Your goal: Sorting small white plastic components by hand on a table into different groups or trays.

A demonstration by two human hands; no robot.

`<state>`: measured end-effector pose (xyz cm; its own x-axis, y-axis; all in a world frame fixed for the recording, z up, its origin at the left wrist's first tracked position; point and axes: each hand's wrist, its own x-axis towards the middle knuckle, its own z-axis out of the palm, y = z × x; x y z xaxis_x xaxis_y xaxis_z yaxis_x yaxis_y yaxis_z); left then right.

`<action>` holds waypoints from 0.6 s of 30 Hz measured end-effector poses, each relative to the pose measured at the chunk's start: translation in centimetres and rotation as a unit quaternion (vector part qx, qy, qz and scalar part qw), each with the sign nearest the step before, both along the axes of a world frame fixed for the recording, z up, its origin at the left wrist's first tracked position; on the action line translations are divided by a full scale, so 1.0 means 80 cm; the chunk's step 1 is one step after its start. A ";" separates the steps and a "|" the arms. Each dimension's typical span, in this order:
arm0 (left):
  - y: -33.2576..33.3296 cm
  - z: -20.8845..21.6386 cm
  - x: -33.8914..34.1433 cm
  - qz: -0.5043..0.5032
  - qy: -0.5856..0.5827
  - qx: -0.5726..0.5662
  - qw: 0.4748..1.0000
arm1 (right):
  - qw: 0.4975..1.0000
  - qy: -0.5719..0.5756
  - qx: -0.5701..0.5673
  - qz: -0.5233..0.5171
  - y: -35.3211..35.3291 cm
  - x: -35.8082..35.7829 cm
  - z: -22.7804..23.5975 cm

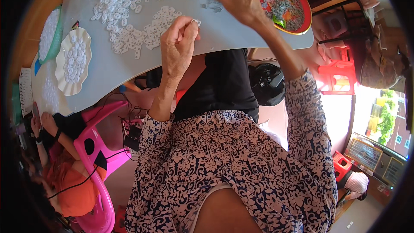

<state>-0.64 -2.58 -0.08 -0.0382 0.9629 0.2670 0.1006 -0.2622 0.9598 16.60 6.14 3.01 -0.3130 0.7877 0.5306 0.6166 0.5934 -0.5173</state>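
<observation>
My left hand (177, 45) is closed in a pinch over the near side of the grey table (228, 39). A small white plastic piece (197, 21) shows at its fingertips. Farther right and higher, my right hand (241, 2) has its thumb and fingers drawn together beside a few small grey metal pieces (211, 5) lying on the table. Whether anything sits between those fingertips is too small to tell. Many small white oval pieces with holes (129, 39) lie spread left of my left hand.
A red tray (307, 11) filled with small metal pieces stands at the right. On the left are a scalloped cream dish (60, 82) and a green basket (57, 43) holding white pieces. A person in orange (79, 194) sits by a pink chair (101, 185); red stools (338, 77) stand right.
</observation>
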 end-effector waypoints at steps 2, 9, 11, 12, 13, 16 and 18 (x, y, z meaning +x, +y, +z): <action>0.000 -0.002 -0.002 0.005 0.011 0.006 1.000 | 0.999 -0.012 0.039 0.015 0.026 0.002 0.004; -0.003 -0.003 0.001 0.001 -0.003 0.027 1.000 | 0.960 -0.272 -0.025 0.059 0.074 0.000 0.003; -0.004 -0.002 0.001 -0.018 -0.019 0.005 1.000 | 0.944 -0.320 -0.015 0.075 0.080 0.001 -0.004; -0.005 -0.002 0.000 -0.016 -0.018 0.003 1.000 | 0.930 -0.351 0.077 0.079 0.078 -0.001 -0.007; -0.005 -0.003 0.000 -0.018 -0.019 0.003 1.000 | 0.906 -0.379 0.168 0.083 0.077 -0.003 -0.008; -0.005 -0.001 0.000 -0.023 -0.015 0.009 1.000 | 0.845 -0.492 0.126 0.169 0.103 -0.004 -0.005; -0.005 -0.001 0.000 -0.024 -0.010 0.016 1.000 | 0.843 -0.493 0.144 0.163 0.104 -0.006 -0.007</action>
